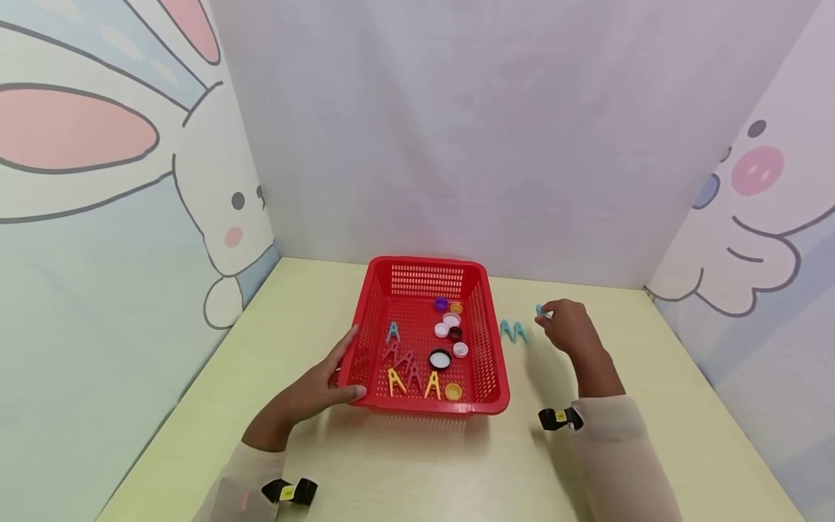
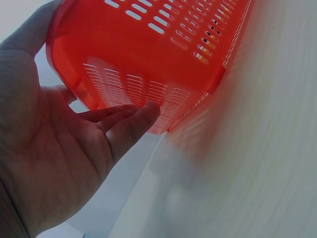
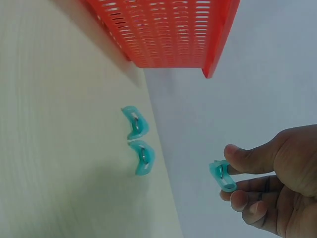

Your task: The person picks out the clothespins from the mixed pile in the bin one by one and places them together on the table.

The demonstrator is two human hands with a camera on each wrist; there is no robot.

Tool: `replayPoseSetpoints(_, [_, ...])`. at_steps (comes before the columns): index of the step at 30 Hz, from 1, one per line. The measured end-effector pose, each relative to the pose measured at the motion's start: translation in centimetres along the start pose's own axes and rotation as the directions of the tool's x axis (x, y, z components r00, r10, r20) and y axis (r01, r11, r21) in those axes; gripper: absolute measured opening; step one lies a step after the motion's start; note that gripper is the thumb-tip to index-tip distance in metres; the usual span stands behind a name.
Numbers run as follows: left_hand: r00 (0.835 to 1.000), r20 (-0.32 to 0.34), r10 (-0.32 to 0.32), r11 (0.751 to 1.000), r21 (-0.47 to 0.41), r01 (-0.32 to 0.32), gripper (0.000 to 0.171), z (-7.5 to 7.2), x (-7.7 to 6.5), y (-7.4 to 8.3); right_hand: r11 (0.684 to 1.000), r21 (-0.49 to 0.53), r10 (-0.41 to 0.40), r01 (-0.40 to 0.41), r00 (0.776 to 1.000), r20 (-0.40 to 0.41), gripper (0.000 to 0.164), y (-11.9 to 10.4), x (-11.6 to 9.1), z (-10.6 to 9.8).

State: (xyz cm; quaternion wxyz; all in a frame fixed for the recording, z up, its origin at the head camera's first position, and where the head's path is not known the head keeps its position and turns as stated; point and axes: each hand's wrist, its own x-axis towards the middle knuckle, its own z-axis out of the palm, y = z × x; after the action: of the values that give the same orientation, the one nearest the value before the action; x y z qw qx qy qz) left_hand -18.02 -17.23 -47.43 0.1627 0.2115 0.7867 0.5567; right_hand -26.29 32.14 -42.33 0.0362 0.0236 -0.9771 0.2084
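Note:
A red plastic basket [image 1: 496, 370] with slotted walls stands mid-table. My left hand [image 1: 320, 384] holds its near left corner, thumb over the rim and fingers along the outer side wall [image 2: 124, 54]. To the right of the basket, my right hand [image 1: 566, 326] pinches a light-blue clothespin [image 3: 222, 175] between thumb and fingers, above the table. Two more light-blue clothespins [image 1: 513, 331] lie side by side on the table between that hand and the basket. Inside the basket, blue, pink and yellow clothespins [image 1: 396, 381] lie on the left, several bottle caps [image 1: 440, 359] on the right.
The pale wooden table [image 1: 417, 464] meets a plain light wall [image 1: 443, 145] at the back. Side panels printed with cartoon animals [image 1: 222, 217] flank it. Black camera straps [image 1: 559, 419] sit on both sleeves.

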Motion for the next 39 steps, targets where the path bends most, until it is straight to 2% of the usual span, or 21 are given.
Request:
replayPoseSetpoints(13, [1.0,-0.006,-0.02,1.0,-0.021,0.02,0.117,-0.1,-0.2,-0.3,1.0,-0.028,-0.01,0.01,1.0,0.018,0.029,1.2,0.7,2.0])
replayPoseSetpoints(21, [1.0,0.0,0.0,1.0,0.008,0.0,0.118,-0.2,-0.3,-0.2,0.999,-0.021,0.038,-0.037,0.997,0.07,0.031,1.7,0.8,2.6])
replayPoseSetpoints(39, [1.0,0.004,-0.006,1.0,0.001,0.006,0.118,-0.1,0.0,0.1,0.997,-0.047,0.058,-0.054,0.993,0.103,0.031,2.1,1.1,3.9])
